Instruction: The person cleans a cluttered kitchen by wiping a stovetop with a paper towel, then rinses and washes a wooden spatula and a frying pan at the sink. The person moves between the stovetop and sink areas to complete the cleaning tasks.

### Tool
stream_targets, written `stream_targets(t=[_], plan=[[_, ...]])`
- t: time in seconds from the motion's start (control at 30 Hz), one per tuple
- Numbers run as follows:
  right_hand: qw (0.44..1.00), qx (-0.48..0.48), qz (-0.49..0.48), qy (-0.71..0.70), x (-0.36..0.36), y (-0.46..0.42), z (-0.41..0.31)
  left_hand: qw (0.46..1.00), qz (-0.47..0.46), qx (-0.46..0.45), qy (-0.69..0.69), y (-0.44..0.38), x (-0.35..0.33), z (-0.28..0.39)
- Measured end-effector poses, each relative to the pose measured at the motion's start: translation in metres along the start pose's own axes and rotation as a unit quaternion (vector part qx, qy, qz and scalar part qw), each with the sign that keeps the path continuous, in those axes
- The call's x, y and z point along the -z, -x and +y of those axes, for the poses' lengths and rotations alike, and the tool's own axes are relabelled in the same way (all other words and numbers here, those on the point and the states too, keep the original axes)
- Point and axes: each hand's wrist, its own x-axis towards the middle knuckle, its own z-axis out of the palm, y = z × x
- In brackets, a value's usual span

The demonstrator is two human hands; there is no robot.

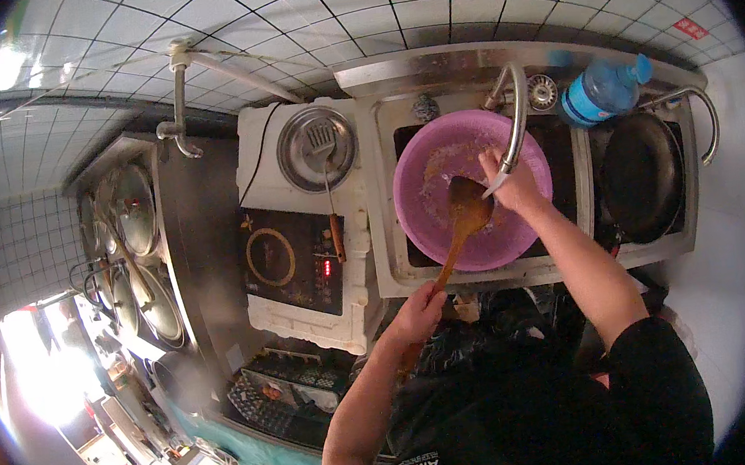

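Note:
My left hand (417, 315) grips the handle of a wooden spatula (469, 206), whose broad blade is over a pink plastic basin (415, 225). Beside the blade, under the spout of a curved metal faucet (521, 110), is my right hand (510, 179); its fingers are partly hidden by the spout, and whether they hold anything is unclear. Water seems to run from the spout by the blade. Pale suds or bits lie in the basin, which rests over a stainless steel sink (394, 284).
Right of the basin stand a dark wok (643, 179) and a large blue plastic water bottle (601, 95). To the left are an induction cooker (294, 257) and a metal bowl (287, 153) with a slotted turner (322, 140). A second faucet (711, 119) arches at the far right.

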Motion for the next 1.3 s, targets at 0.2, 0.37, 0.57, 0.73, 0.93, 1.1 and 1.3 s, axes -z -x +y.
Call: stream_targets(t=[0.2, 0.37, 0.57, 0.73, 0.93, 1.1, 1.3], plan=[[0.988, 0.115, 0.026, 0.095, -0.017, 0.021, -0.007, 0.992, 0.054, -0.078, -0.086, -0.012, -0.005, -0.012], [0.978, -0.015, -0.021, -0.206, -0.018, -0.002, 0.075, 0.939, 0.130, -0.176, -0.267, -0.019, 0.004, -0.024], [0.800, -0.307, -0.144, -0.495, 0.014, 0.013, 0.004, 0.867, 0.195, -0.054, -0.455, -0.014, 0.001, -0.001], [0.992, -0.011, -0.124, -0.028, -0.003, 0.020, 0.007, 0.836, 0.223, -0.091, -0.493, -0.017, -0.002, -0.004], [0.998, 0.044, 0.042, -0.019, 0.011, -0.015, 0.031, 0.823, 0.222, -0.111, -0.510, -0.019, -0.011, 0.003], [0.952, -0.066, 0.060, -0.292, 0.040, -0.069, 0.059, 0.815, 0.254, -0.100, -0.511, -0.012, -0.007, 0.000], [0.908, -0.074, 0.039, -0.412, 0.062, -0.121, 0.059, 0.816, 0.297, -0.136, -0.478, 0.003, -0.007, -0.017]])
